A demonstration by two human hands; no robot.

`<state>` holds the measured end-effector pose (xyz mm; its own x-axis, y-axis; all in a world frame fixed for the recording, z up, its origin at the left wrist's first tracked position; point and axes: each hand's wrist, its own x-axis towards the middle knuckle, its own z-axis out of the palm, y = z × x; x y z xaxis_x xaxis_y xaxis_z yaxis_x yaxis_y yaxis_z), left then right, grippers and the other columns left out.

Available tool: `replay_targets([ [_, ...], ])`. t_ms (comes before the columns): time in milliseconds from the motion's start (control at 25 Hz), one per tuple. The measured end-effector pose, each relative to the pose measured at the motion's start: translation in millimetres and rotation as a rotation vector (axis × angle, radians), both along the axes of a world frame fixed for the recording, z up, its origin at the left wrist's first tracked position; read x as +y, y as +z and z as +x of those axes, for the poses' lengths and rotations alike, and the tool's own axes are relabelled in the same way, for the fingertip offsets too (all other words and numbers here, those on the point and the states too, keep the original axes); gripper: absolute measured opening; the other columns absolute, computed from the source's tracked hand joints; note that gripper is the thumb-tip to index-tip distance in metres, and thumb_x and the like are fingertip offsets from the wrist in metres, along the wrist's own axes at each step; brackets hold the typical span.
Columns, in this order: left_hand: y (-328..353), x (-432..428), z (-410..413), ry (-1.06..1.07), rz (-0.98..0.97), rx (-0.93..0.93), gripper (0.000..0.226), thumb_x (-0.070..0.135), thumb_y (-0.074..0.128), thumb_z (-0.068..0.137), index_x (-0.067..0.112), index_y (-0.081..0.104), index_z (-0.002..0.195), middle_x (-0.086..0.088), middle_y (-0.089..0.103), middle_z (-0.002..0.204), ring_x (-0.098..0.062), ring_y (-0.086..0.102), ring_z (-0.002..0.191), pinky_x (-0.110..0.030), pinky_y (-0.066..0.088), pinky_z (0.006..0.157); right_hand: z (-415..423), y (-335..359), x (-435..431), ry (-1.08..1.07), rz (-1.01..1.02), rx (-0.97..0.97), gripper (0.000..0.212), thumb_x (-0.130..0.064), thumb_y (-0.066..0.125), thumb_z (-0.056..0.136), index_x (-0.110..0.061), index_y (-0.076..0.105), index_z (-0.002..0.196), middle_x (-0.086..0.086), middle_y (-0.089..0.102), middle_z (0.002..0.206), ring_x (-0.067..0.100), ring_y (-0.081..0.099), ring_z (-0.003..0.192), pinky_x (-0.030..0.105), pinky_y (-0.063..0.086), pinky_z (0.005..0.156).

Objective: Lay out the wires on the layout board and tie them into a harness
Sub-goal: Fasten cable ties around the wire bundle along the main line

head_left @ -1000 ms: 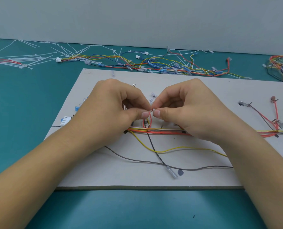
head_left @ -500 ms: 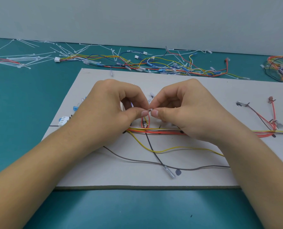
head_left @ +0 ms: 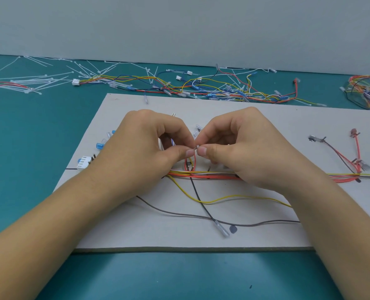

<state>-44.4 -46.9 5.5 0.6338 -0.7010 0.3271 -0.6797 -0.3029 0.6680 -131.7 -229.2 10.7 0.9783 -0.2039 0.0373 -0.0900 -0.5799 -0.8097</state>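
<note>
- left hand [head_left: 149,152] and right hand [head_left: 242,152] pinch the red wire loop [head_left: 186,163] (thumbs nearly touching).
- layout board [head_left: 125,230] is bare near its 6 o'clock edge.

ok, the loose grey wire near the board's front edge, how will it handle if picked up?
Probably floppy: the grey wire lies in slack curves on the layout board, so it should droop from a pinch. Likely very light, being thin. Pushed, it would probably bend and slide, not roll.
</note>
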Motion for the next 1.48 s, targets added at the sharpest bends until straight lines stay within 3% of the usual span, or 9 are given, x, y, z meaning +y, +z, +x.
replay_targets([
  [640, -0.8, -1.1, -1.1, 0.007, -0.021, 0.007, 0.015, 0.013, 0.085, 0.081, 0.027, 0.079, 0.078, 0.030, 0.060, 0.057, 0.002, 0.052, 0.054, -0.006, 0.036, 0.053, -0.6, -0.6, 0.6, -0.001, 0.006, 0.015, 0.010, -0.011, 0.077, 0.087, -0.019, 0.077, 0.082, 0.011, 0.073, 0.073, 0.017, 0.061, 0.061, 0.049, 0.056, 0.062],
  [840, -1.5, -1.6, -1.4, 0.012, -0.028, 0.018, 0.016, 0.012, 0.086, 0.080, 0.025, 0.078, 0.078, 0.028, 0.061, 0.058, 0.002, 0.052, 0.052, -0.005, 0.036, 0.052, 0.6, -1.2, 0.7, 0.008, 0.012, 0.012, 0.010, -0.011, 0.077, 0.087, -0.019, 0.077, 0.080, 0.011, 0.074, 0.072, 0.016, 0.061, 0.060, 0.044, 0.055, 0.060],
  [1080, -3.0, -1.0, -1.4, -0.005, -0.075, 0.059, 0.023, 0.006, 0.086, 0.077, 0.022, 0.071, 0.082, 0.009, 0.070, 0.069, -0.001, 0.056, 0.054, -0.006, 0.037, 0.052, 0.9, -4.1, -0.5, 0.030, -0.015, 0.006, 0.009, -0.017, 0.079, 0.086, -0.024, 0.077, 0.081, 0.006, 0.071, 0.066, 0.010, 0.055, 0.053, 0.029, 0.043, 0.051],
  [1160, -3.2, -1.7, -0.8, -0.007, -0.090, 0.074, 0.024, 0.007, 0.087, 0.076, 0.022, 0.069, 0.083, 0.008, 0.072, 0.071, -0.005, 0.059, 0.058, -0.012, 0.041, 0.053, 1.2, -4.2, -1.1, 0.034, -0.022, 0.004, 0.008, -0.019, 0.080, 0.086, -0.024, 0.076, 0.081, 0.003, 0.071, 0.067, 0.009, 0.056, 0.053, 0.028, 0.044, 0.052],
  [1280, -3.2, -1.5, -0.4, -0.016, -0.088, 0.091, 0.028, 0.007, 0.087, 0.077, 0.023, 0.066, 0.085, 0.007, 0.074, 0.075, -0.014, 0.063, 0.066, -0.033, 0.050, 0.063, 0.9, -4.2, -1.0, 0.035, -0.043, 0.001, 0.009, -0.018, 0.080, 0.086, -0.024, 0.075, 0.080, -0.007, 0.070, 0.066, 0.006, 0.058, 0.054, 0.025, 0.045, 0.053],
  [1480, -2.6, 0.4, 1.6, -0.048, -0.040, 0.074, 0.031, -0.001, 0.081, 0.079, 0.026, 0.067, 0.087, 0.008, 0.074, 0.079, -0.014, 0.066, 0.073, -0.030, 0.051, 0.064, 1.3, -3.2, -1.3, 0.028, -0.031, -0.002, 0.013, -0.014, 0.079, 0.086, -0.024, 0.074, 0.078, -0.004, 0.071, 0.068, 0.010, 0.061, 0.054, 0.027, 0.046, 0.055],
])
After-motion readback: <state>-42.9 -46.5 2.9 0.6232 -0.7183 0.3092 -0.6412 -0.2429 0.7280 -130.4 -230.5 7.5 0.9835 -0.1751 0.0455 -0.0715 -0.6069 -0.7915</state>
